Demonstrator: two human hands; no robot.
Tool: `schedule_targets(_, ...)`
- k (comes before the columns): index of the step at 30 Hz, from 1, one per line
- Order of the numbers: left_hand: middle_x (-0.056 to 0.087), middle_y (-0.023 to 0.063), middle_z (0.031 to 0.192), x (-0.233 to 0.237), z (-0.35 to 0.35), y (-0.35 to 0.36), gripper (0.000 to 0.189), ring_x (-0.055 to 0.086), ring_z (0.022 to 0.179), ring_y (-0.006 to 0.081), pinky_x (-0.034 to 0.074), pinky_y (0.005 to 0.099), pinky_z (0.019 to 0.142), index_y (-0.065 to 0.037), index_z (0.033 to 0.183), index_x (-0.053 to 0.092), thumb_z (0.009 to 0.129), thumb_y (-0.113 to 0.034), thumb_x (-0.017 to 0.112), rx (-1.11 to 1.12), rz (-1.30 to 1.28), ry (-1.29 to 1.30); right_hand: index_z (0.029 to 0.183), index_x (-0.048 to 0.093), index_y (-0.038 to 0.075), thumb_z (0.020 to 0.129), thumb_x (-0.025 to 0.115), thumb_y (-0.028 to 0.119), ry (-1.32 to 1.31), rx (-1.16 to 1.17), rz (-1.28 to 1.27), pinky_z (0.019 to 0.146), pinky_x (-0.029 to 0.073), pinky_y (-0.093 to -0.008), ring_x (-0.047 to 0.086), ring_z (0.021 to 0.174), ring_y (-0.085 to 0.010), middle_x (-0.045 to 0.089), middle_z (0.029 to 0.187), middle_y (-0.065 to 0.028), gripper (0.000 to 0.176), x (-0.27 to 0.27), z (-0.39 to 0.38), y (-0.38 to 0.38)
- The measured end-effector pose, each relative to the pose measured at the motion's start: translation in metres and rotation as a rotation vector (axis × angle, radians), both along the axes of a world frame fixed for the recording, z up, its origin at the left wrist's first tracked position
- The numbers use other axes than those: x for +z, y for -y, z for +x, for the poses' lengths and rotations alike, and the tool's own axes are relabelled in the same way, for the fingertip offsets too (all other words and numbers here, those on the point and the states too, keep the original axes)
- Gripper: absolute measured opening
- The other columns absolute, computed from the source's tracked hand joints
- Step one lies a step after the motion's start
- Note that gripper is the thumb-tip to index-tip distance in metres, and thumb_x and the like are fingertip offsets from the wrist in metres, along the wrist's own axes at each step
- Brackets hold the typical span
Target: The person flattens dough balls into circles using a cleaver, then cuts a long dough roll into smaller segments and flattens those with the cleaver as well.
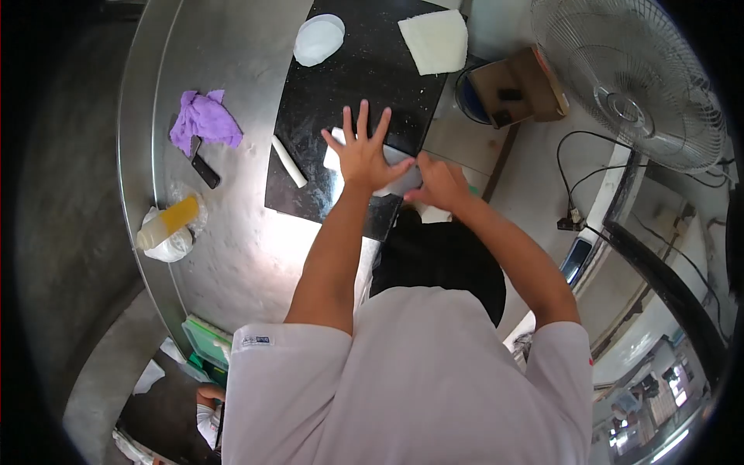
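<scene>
My left hand (363, 161) lies palm down over the black board (353, 85), its fingers spread. Beneath it are a flat white piece (332, 160) and a wide metal blade (404, 184); the hand hides part of both. At the board's right edge my right hand (442, 184) is closed on the near end of the blade, whose handle is hidden. A white dough-like stick (289, 161) rests left of my left hand. Farther up the board are a round white item (318, 40) and a folded pale cloth (435, 42).
On the metal table (225, 58) at left are a purple cloth (205, 120), a black-handled knife (205, 172) and a bottle of yellow liquid (169, 222). A fan (624, 105) and an open cardboard box (523, 89) stand right. Part of another person (208, 415) shows lower left.
</scene>
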State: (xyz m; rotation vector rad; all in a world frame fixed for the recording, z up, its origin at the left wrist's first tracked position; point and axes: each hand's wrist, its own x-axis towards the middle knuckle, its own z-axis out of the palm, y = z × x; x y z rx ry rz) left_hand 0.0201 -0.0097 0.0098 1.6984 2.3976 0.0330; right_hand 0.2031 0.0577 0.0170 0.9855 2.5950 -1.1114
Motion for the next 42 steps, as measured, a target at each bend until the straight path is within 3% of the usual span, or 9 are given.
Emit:
schedule_targets(8,0.012,0.0116,0.172,-0.008,-0.006,0.013,0.120,0.006,0.157,0.0446,0.008,0.0819,0.110,-0.031,0.162,0.029,0.063,-0.086,0.067,-0.186,0.000,0.038,0.117,0.056,0.000,0.065,0.092,0.047,0.009,-0.077,-0.160,0.086,0.054,-0.0524,0.068,0.098,-0.0473,0.069,0.103,-0.0285,0.080,-0.012,0.011,0.038)
schedule_targets(12,0.014,0.0081,0.172,-0.004,-0.012,-0.008,0.115,0.009,0.156,0.0447,0.012,0.0844,0.106,-0.038,0.160,0.032,0.061,-0.082,0.070,-0.245,0.017,0.054,0.119,0.053,0.002,0.068,0.090,0.049,0.040,-0.174,-0.173,0.082,0.054,-0.0541,0.069,0.096,-0.0474,0.070,0.098,-0.0284,0.078,-0.010,0.009,0.040)
schedule_targets(20,0.015,0.0116,0.172,-0.005,-0.031,-0.033,0.119,0.010,0.156,0.0453,0.011,0.0823,0.109,-0.033,0.163,0.027,0.063,-0.080,0.072,-0.384,0.101,0.015,0.113,0.056,-0.003,0.067,0.092,0.039,-0.045,-0.222,-0.065,0.081,0.057,-0.0501,0.070,0.092,-0.0471,0.071,0.094,-0.0267,0.073,0.001,-0.013,0.016)
schedule_targets(23,0.016,0.0144,0.171,-0.016,-0.007,0.012,0.115,0.009,0.155,0.0495,0.006,0.0846,0.107,-0.033,0.161,0.034,0.062,-0.082,0.070,-0.424,0.057,0.131,0.118,0.053,0.000,0.069,0.089,0.048,-0.108,-0.250,-0.103,0.081,0.056,-0.0526,0.071,0.090,-0.0462,0.071,0.089,-0.0261,0.078,-0.019,0.019,0.079)
schedule_targets(30,0.022,0.0112,0.170,-0.017,-0.015,-0.039,0.107,0.022,0.153,0.0422,0.013,0.0838,0.105,-0.035,0.160,0.034,0.069,-0.081,0.067,-0.376,0.262,0.085,0.113,0.055,0.000,0.067,0.088,0.055,0.001,-0.190,0.021,0.078,0.057,-0.0511,0.070,0.087,-0.0456,0.070,0.085,-0.0242,0.079,-0.002,0.008,0.012)
schedule_targets(33,0.016,0.0112,0.171,-0.011,-0.029,-0.055,0.111,0.014,0.155,0.0440,0.011,0.0817,0.110,-0.037,0.162,0.028,0.068,-0.081,0.068,-0.389,0.163,-0.001,0.112,0.055,-0.001,0.068,0.088,0.057,-0.068,-0.163,0.008,0.078,0.057,-0.0509,0.070,0.087,-0.0461,0.070,0.083,-0.0240,0.080,-0.007,-0.008,-0.004)
schedule_targets(37,0.011,0.0183,0.171,-0.020,-0.012,0.003,0.114,0.007,0.155,0.0495,0.007,0.0859,0.106,-0.036,0.161,0.030,0.065,-0.083,0.069,-0.542,0.014,0.080,0.113,0.054,0.000,0.068,0.087,0.058,-0.126,-0.254,-0.041,0.078,0.056,-0.0513,0.070,0.088,-0.0471,0.070,0.087,-0.0240,0.081,-0.025,0.024,0.090)
schedule_targets(41,0.018,0.0130,0.171,-0.014,0.002,-0.001,0.110,0.012,0.154,0.0515,0.008,0.0877,0.103,-0.034,0.159,0.035,0.066,-0.083,0.066,-0.631,0.028,0.181,0.127,0.054,0.004,0.068,0.085,0.059,0.059,-0.314,-0.160,0.079,0.057,-0.0545,0.070,0.092,-0.0472,0.071,0.095,-0.0250,0.086,-0.014,0.033,0.074)
schedule_targets(42,0.020,0.0118,0.170,-0.010,0.000,-0.015,0.108,0.012,0.154,0.0513,0.008,0.0880,0.103,-0.034,0.159,0.036,0.067,-0.082,0.066,-0.562,0.053,0.144,0.127,0.052,0.004,0.070,0.083,0.060,-0.072,-0.262,0.007,0.078,0.056,-0.0551,0.070,0.087,-0.0477,0.071,0.091,-0.0240,0.085,-0.022,0.037,0.060)
